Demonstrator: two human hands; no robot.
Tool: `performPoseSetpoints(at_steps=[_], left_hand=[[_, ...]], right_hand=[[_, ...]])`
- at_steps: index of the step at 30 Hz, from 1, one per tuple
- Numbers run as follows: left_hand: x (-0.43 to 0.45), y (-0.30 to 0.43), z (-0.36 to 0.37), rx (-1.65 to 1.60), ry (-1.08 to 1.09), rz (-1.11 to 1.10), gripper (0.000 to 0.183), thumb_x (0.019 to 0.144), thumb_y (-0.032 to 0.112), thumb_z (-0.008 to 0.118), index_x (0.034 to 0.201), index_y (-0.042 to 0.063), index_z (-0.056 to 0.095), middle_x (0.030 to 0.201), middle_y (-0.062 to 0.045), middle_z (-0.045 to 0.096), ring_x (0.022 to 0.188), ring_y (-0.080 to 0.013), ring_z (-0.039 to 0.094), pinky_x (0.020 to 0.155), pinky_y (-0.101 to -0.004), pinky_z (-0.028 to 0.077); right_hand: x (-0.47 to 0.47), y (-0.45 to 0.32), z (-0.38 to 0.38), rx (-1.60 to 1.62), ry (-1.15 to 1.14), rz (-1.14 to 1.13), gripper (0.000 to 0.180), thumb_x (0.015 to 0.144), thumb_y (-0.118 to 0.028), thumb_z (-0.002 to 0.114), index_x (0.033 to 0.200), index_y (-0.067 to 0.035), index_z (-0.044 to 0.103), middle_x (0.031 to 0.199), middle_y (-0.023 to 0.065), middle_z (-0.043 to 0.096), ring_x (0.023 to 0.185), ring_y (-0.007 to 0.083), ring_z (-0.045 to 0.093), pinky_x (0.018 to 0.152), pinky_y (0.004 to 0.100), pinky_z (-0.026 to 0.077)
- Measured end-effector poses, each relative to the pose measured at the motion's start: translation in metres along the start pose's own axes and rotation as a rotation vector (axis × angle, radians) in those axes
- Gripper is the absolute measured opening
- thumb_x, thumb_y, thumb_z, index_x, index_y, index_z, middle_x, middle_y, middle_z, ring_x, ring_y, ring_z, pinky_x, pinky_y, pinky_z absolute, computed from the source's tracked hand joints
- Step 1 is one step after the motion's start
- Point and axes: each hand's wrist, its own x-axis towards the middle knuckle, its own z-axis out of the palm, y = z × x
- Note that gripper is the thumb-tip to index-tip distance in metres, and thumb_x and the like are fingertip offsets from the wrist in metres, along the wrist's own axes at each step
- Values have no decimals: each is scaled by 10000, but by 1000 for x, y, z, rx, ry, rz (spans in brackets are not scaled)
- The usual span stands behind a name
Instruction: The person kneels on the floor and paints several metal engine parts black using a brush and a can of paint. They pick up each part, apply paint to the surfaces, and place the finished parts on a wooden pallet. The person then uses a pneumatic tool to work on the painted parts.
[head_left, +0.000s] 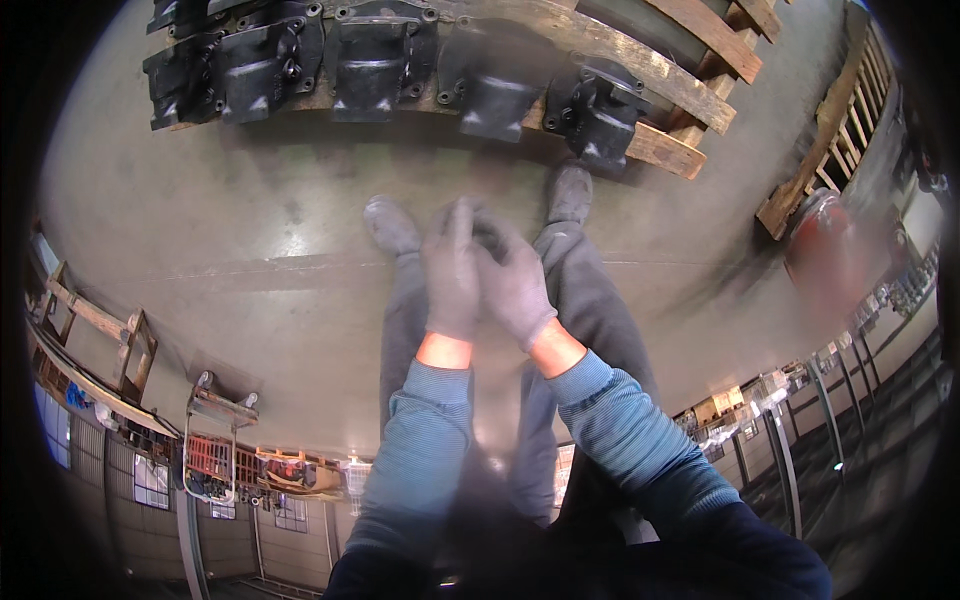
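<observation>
Both of my hands wear pale grey work gloves and meet in front of my legs, above the concrete floor (315, 307). My left hand (452, 274) points forward with its fingers together. Against its fingertips rest the bent fingers of my right hand (516, 281). A dark patch shows between the hands; whether it is shadow, glove palm or a small object, I cannot tell. Beyond my shoes, black cast metal housings (367, 71) with bolt-hole flanges stand in rows on a wooden pallet (667, 154). The nearest on the right is another black housing (604, 124), apart from my hands.
An upright slatted wooden pallet (817, 139) is at the far right, near a blurred red rounded object (821, 240). To the left are a wooden frame (101, 315) and a wheeled hand cart (221, 405). Behind me is a red plastic crate (210, 454).
</observation>
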Motion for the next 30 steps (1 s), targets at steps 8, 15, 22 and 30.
performPoseSetpoints(at_steps=[8,15,22,30], left_hand=[[0,3,-2,145,-41,152,422,1075,350,579,1177,-49,669,1058,-113,683,952,-174,652,823,-294,546],[-7,21,7,52,-4,9,413,1066,370,596,1165,-21,684,1072,-86,681,961,-169,633,868,-298,519],[-22,2,4,231,-40,22,395,1064,336,598,1196,-29,669,1093,-97,693,1007,-172,636,896,-313,509],[-132,16,-74,412,87,82,456,1051,305,592,1312,-69,598,1224,-157,662,1098,-248,632,982,-382,508]], right_hand=[[1,4,1,-35,79,-99,375,964,-165,633,1318,-42,643,1154,182,739,1074,302,728,936,376,557],[1,2,-3,-27,24,-149,415,990,-178,624,1381,-40,614,1274,189,706,1176,296,691,1011,372,525],[-1,26,-19,15,-53,-224,437,999,-115,625,1404,43,576,1240,140,713,1144,196,684,978,321,548],[-94,72,-120,88,268,-225,366,1027,-171,624,1332,32,620,1128,134,721,945,169,723,816,303,594]])
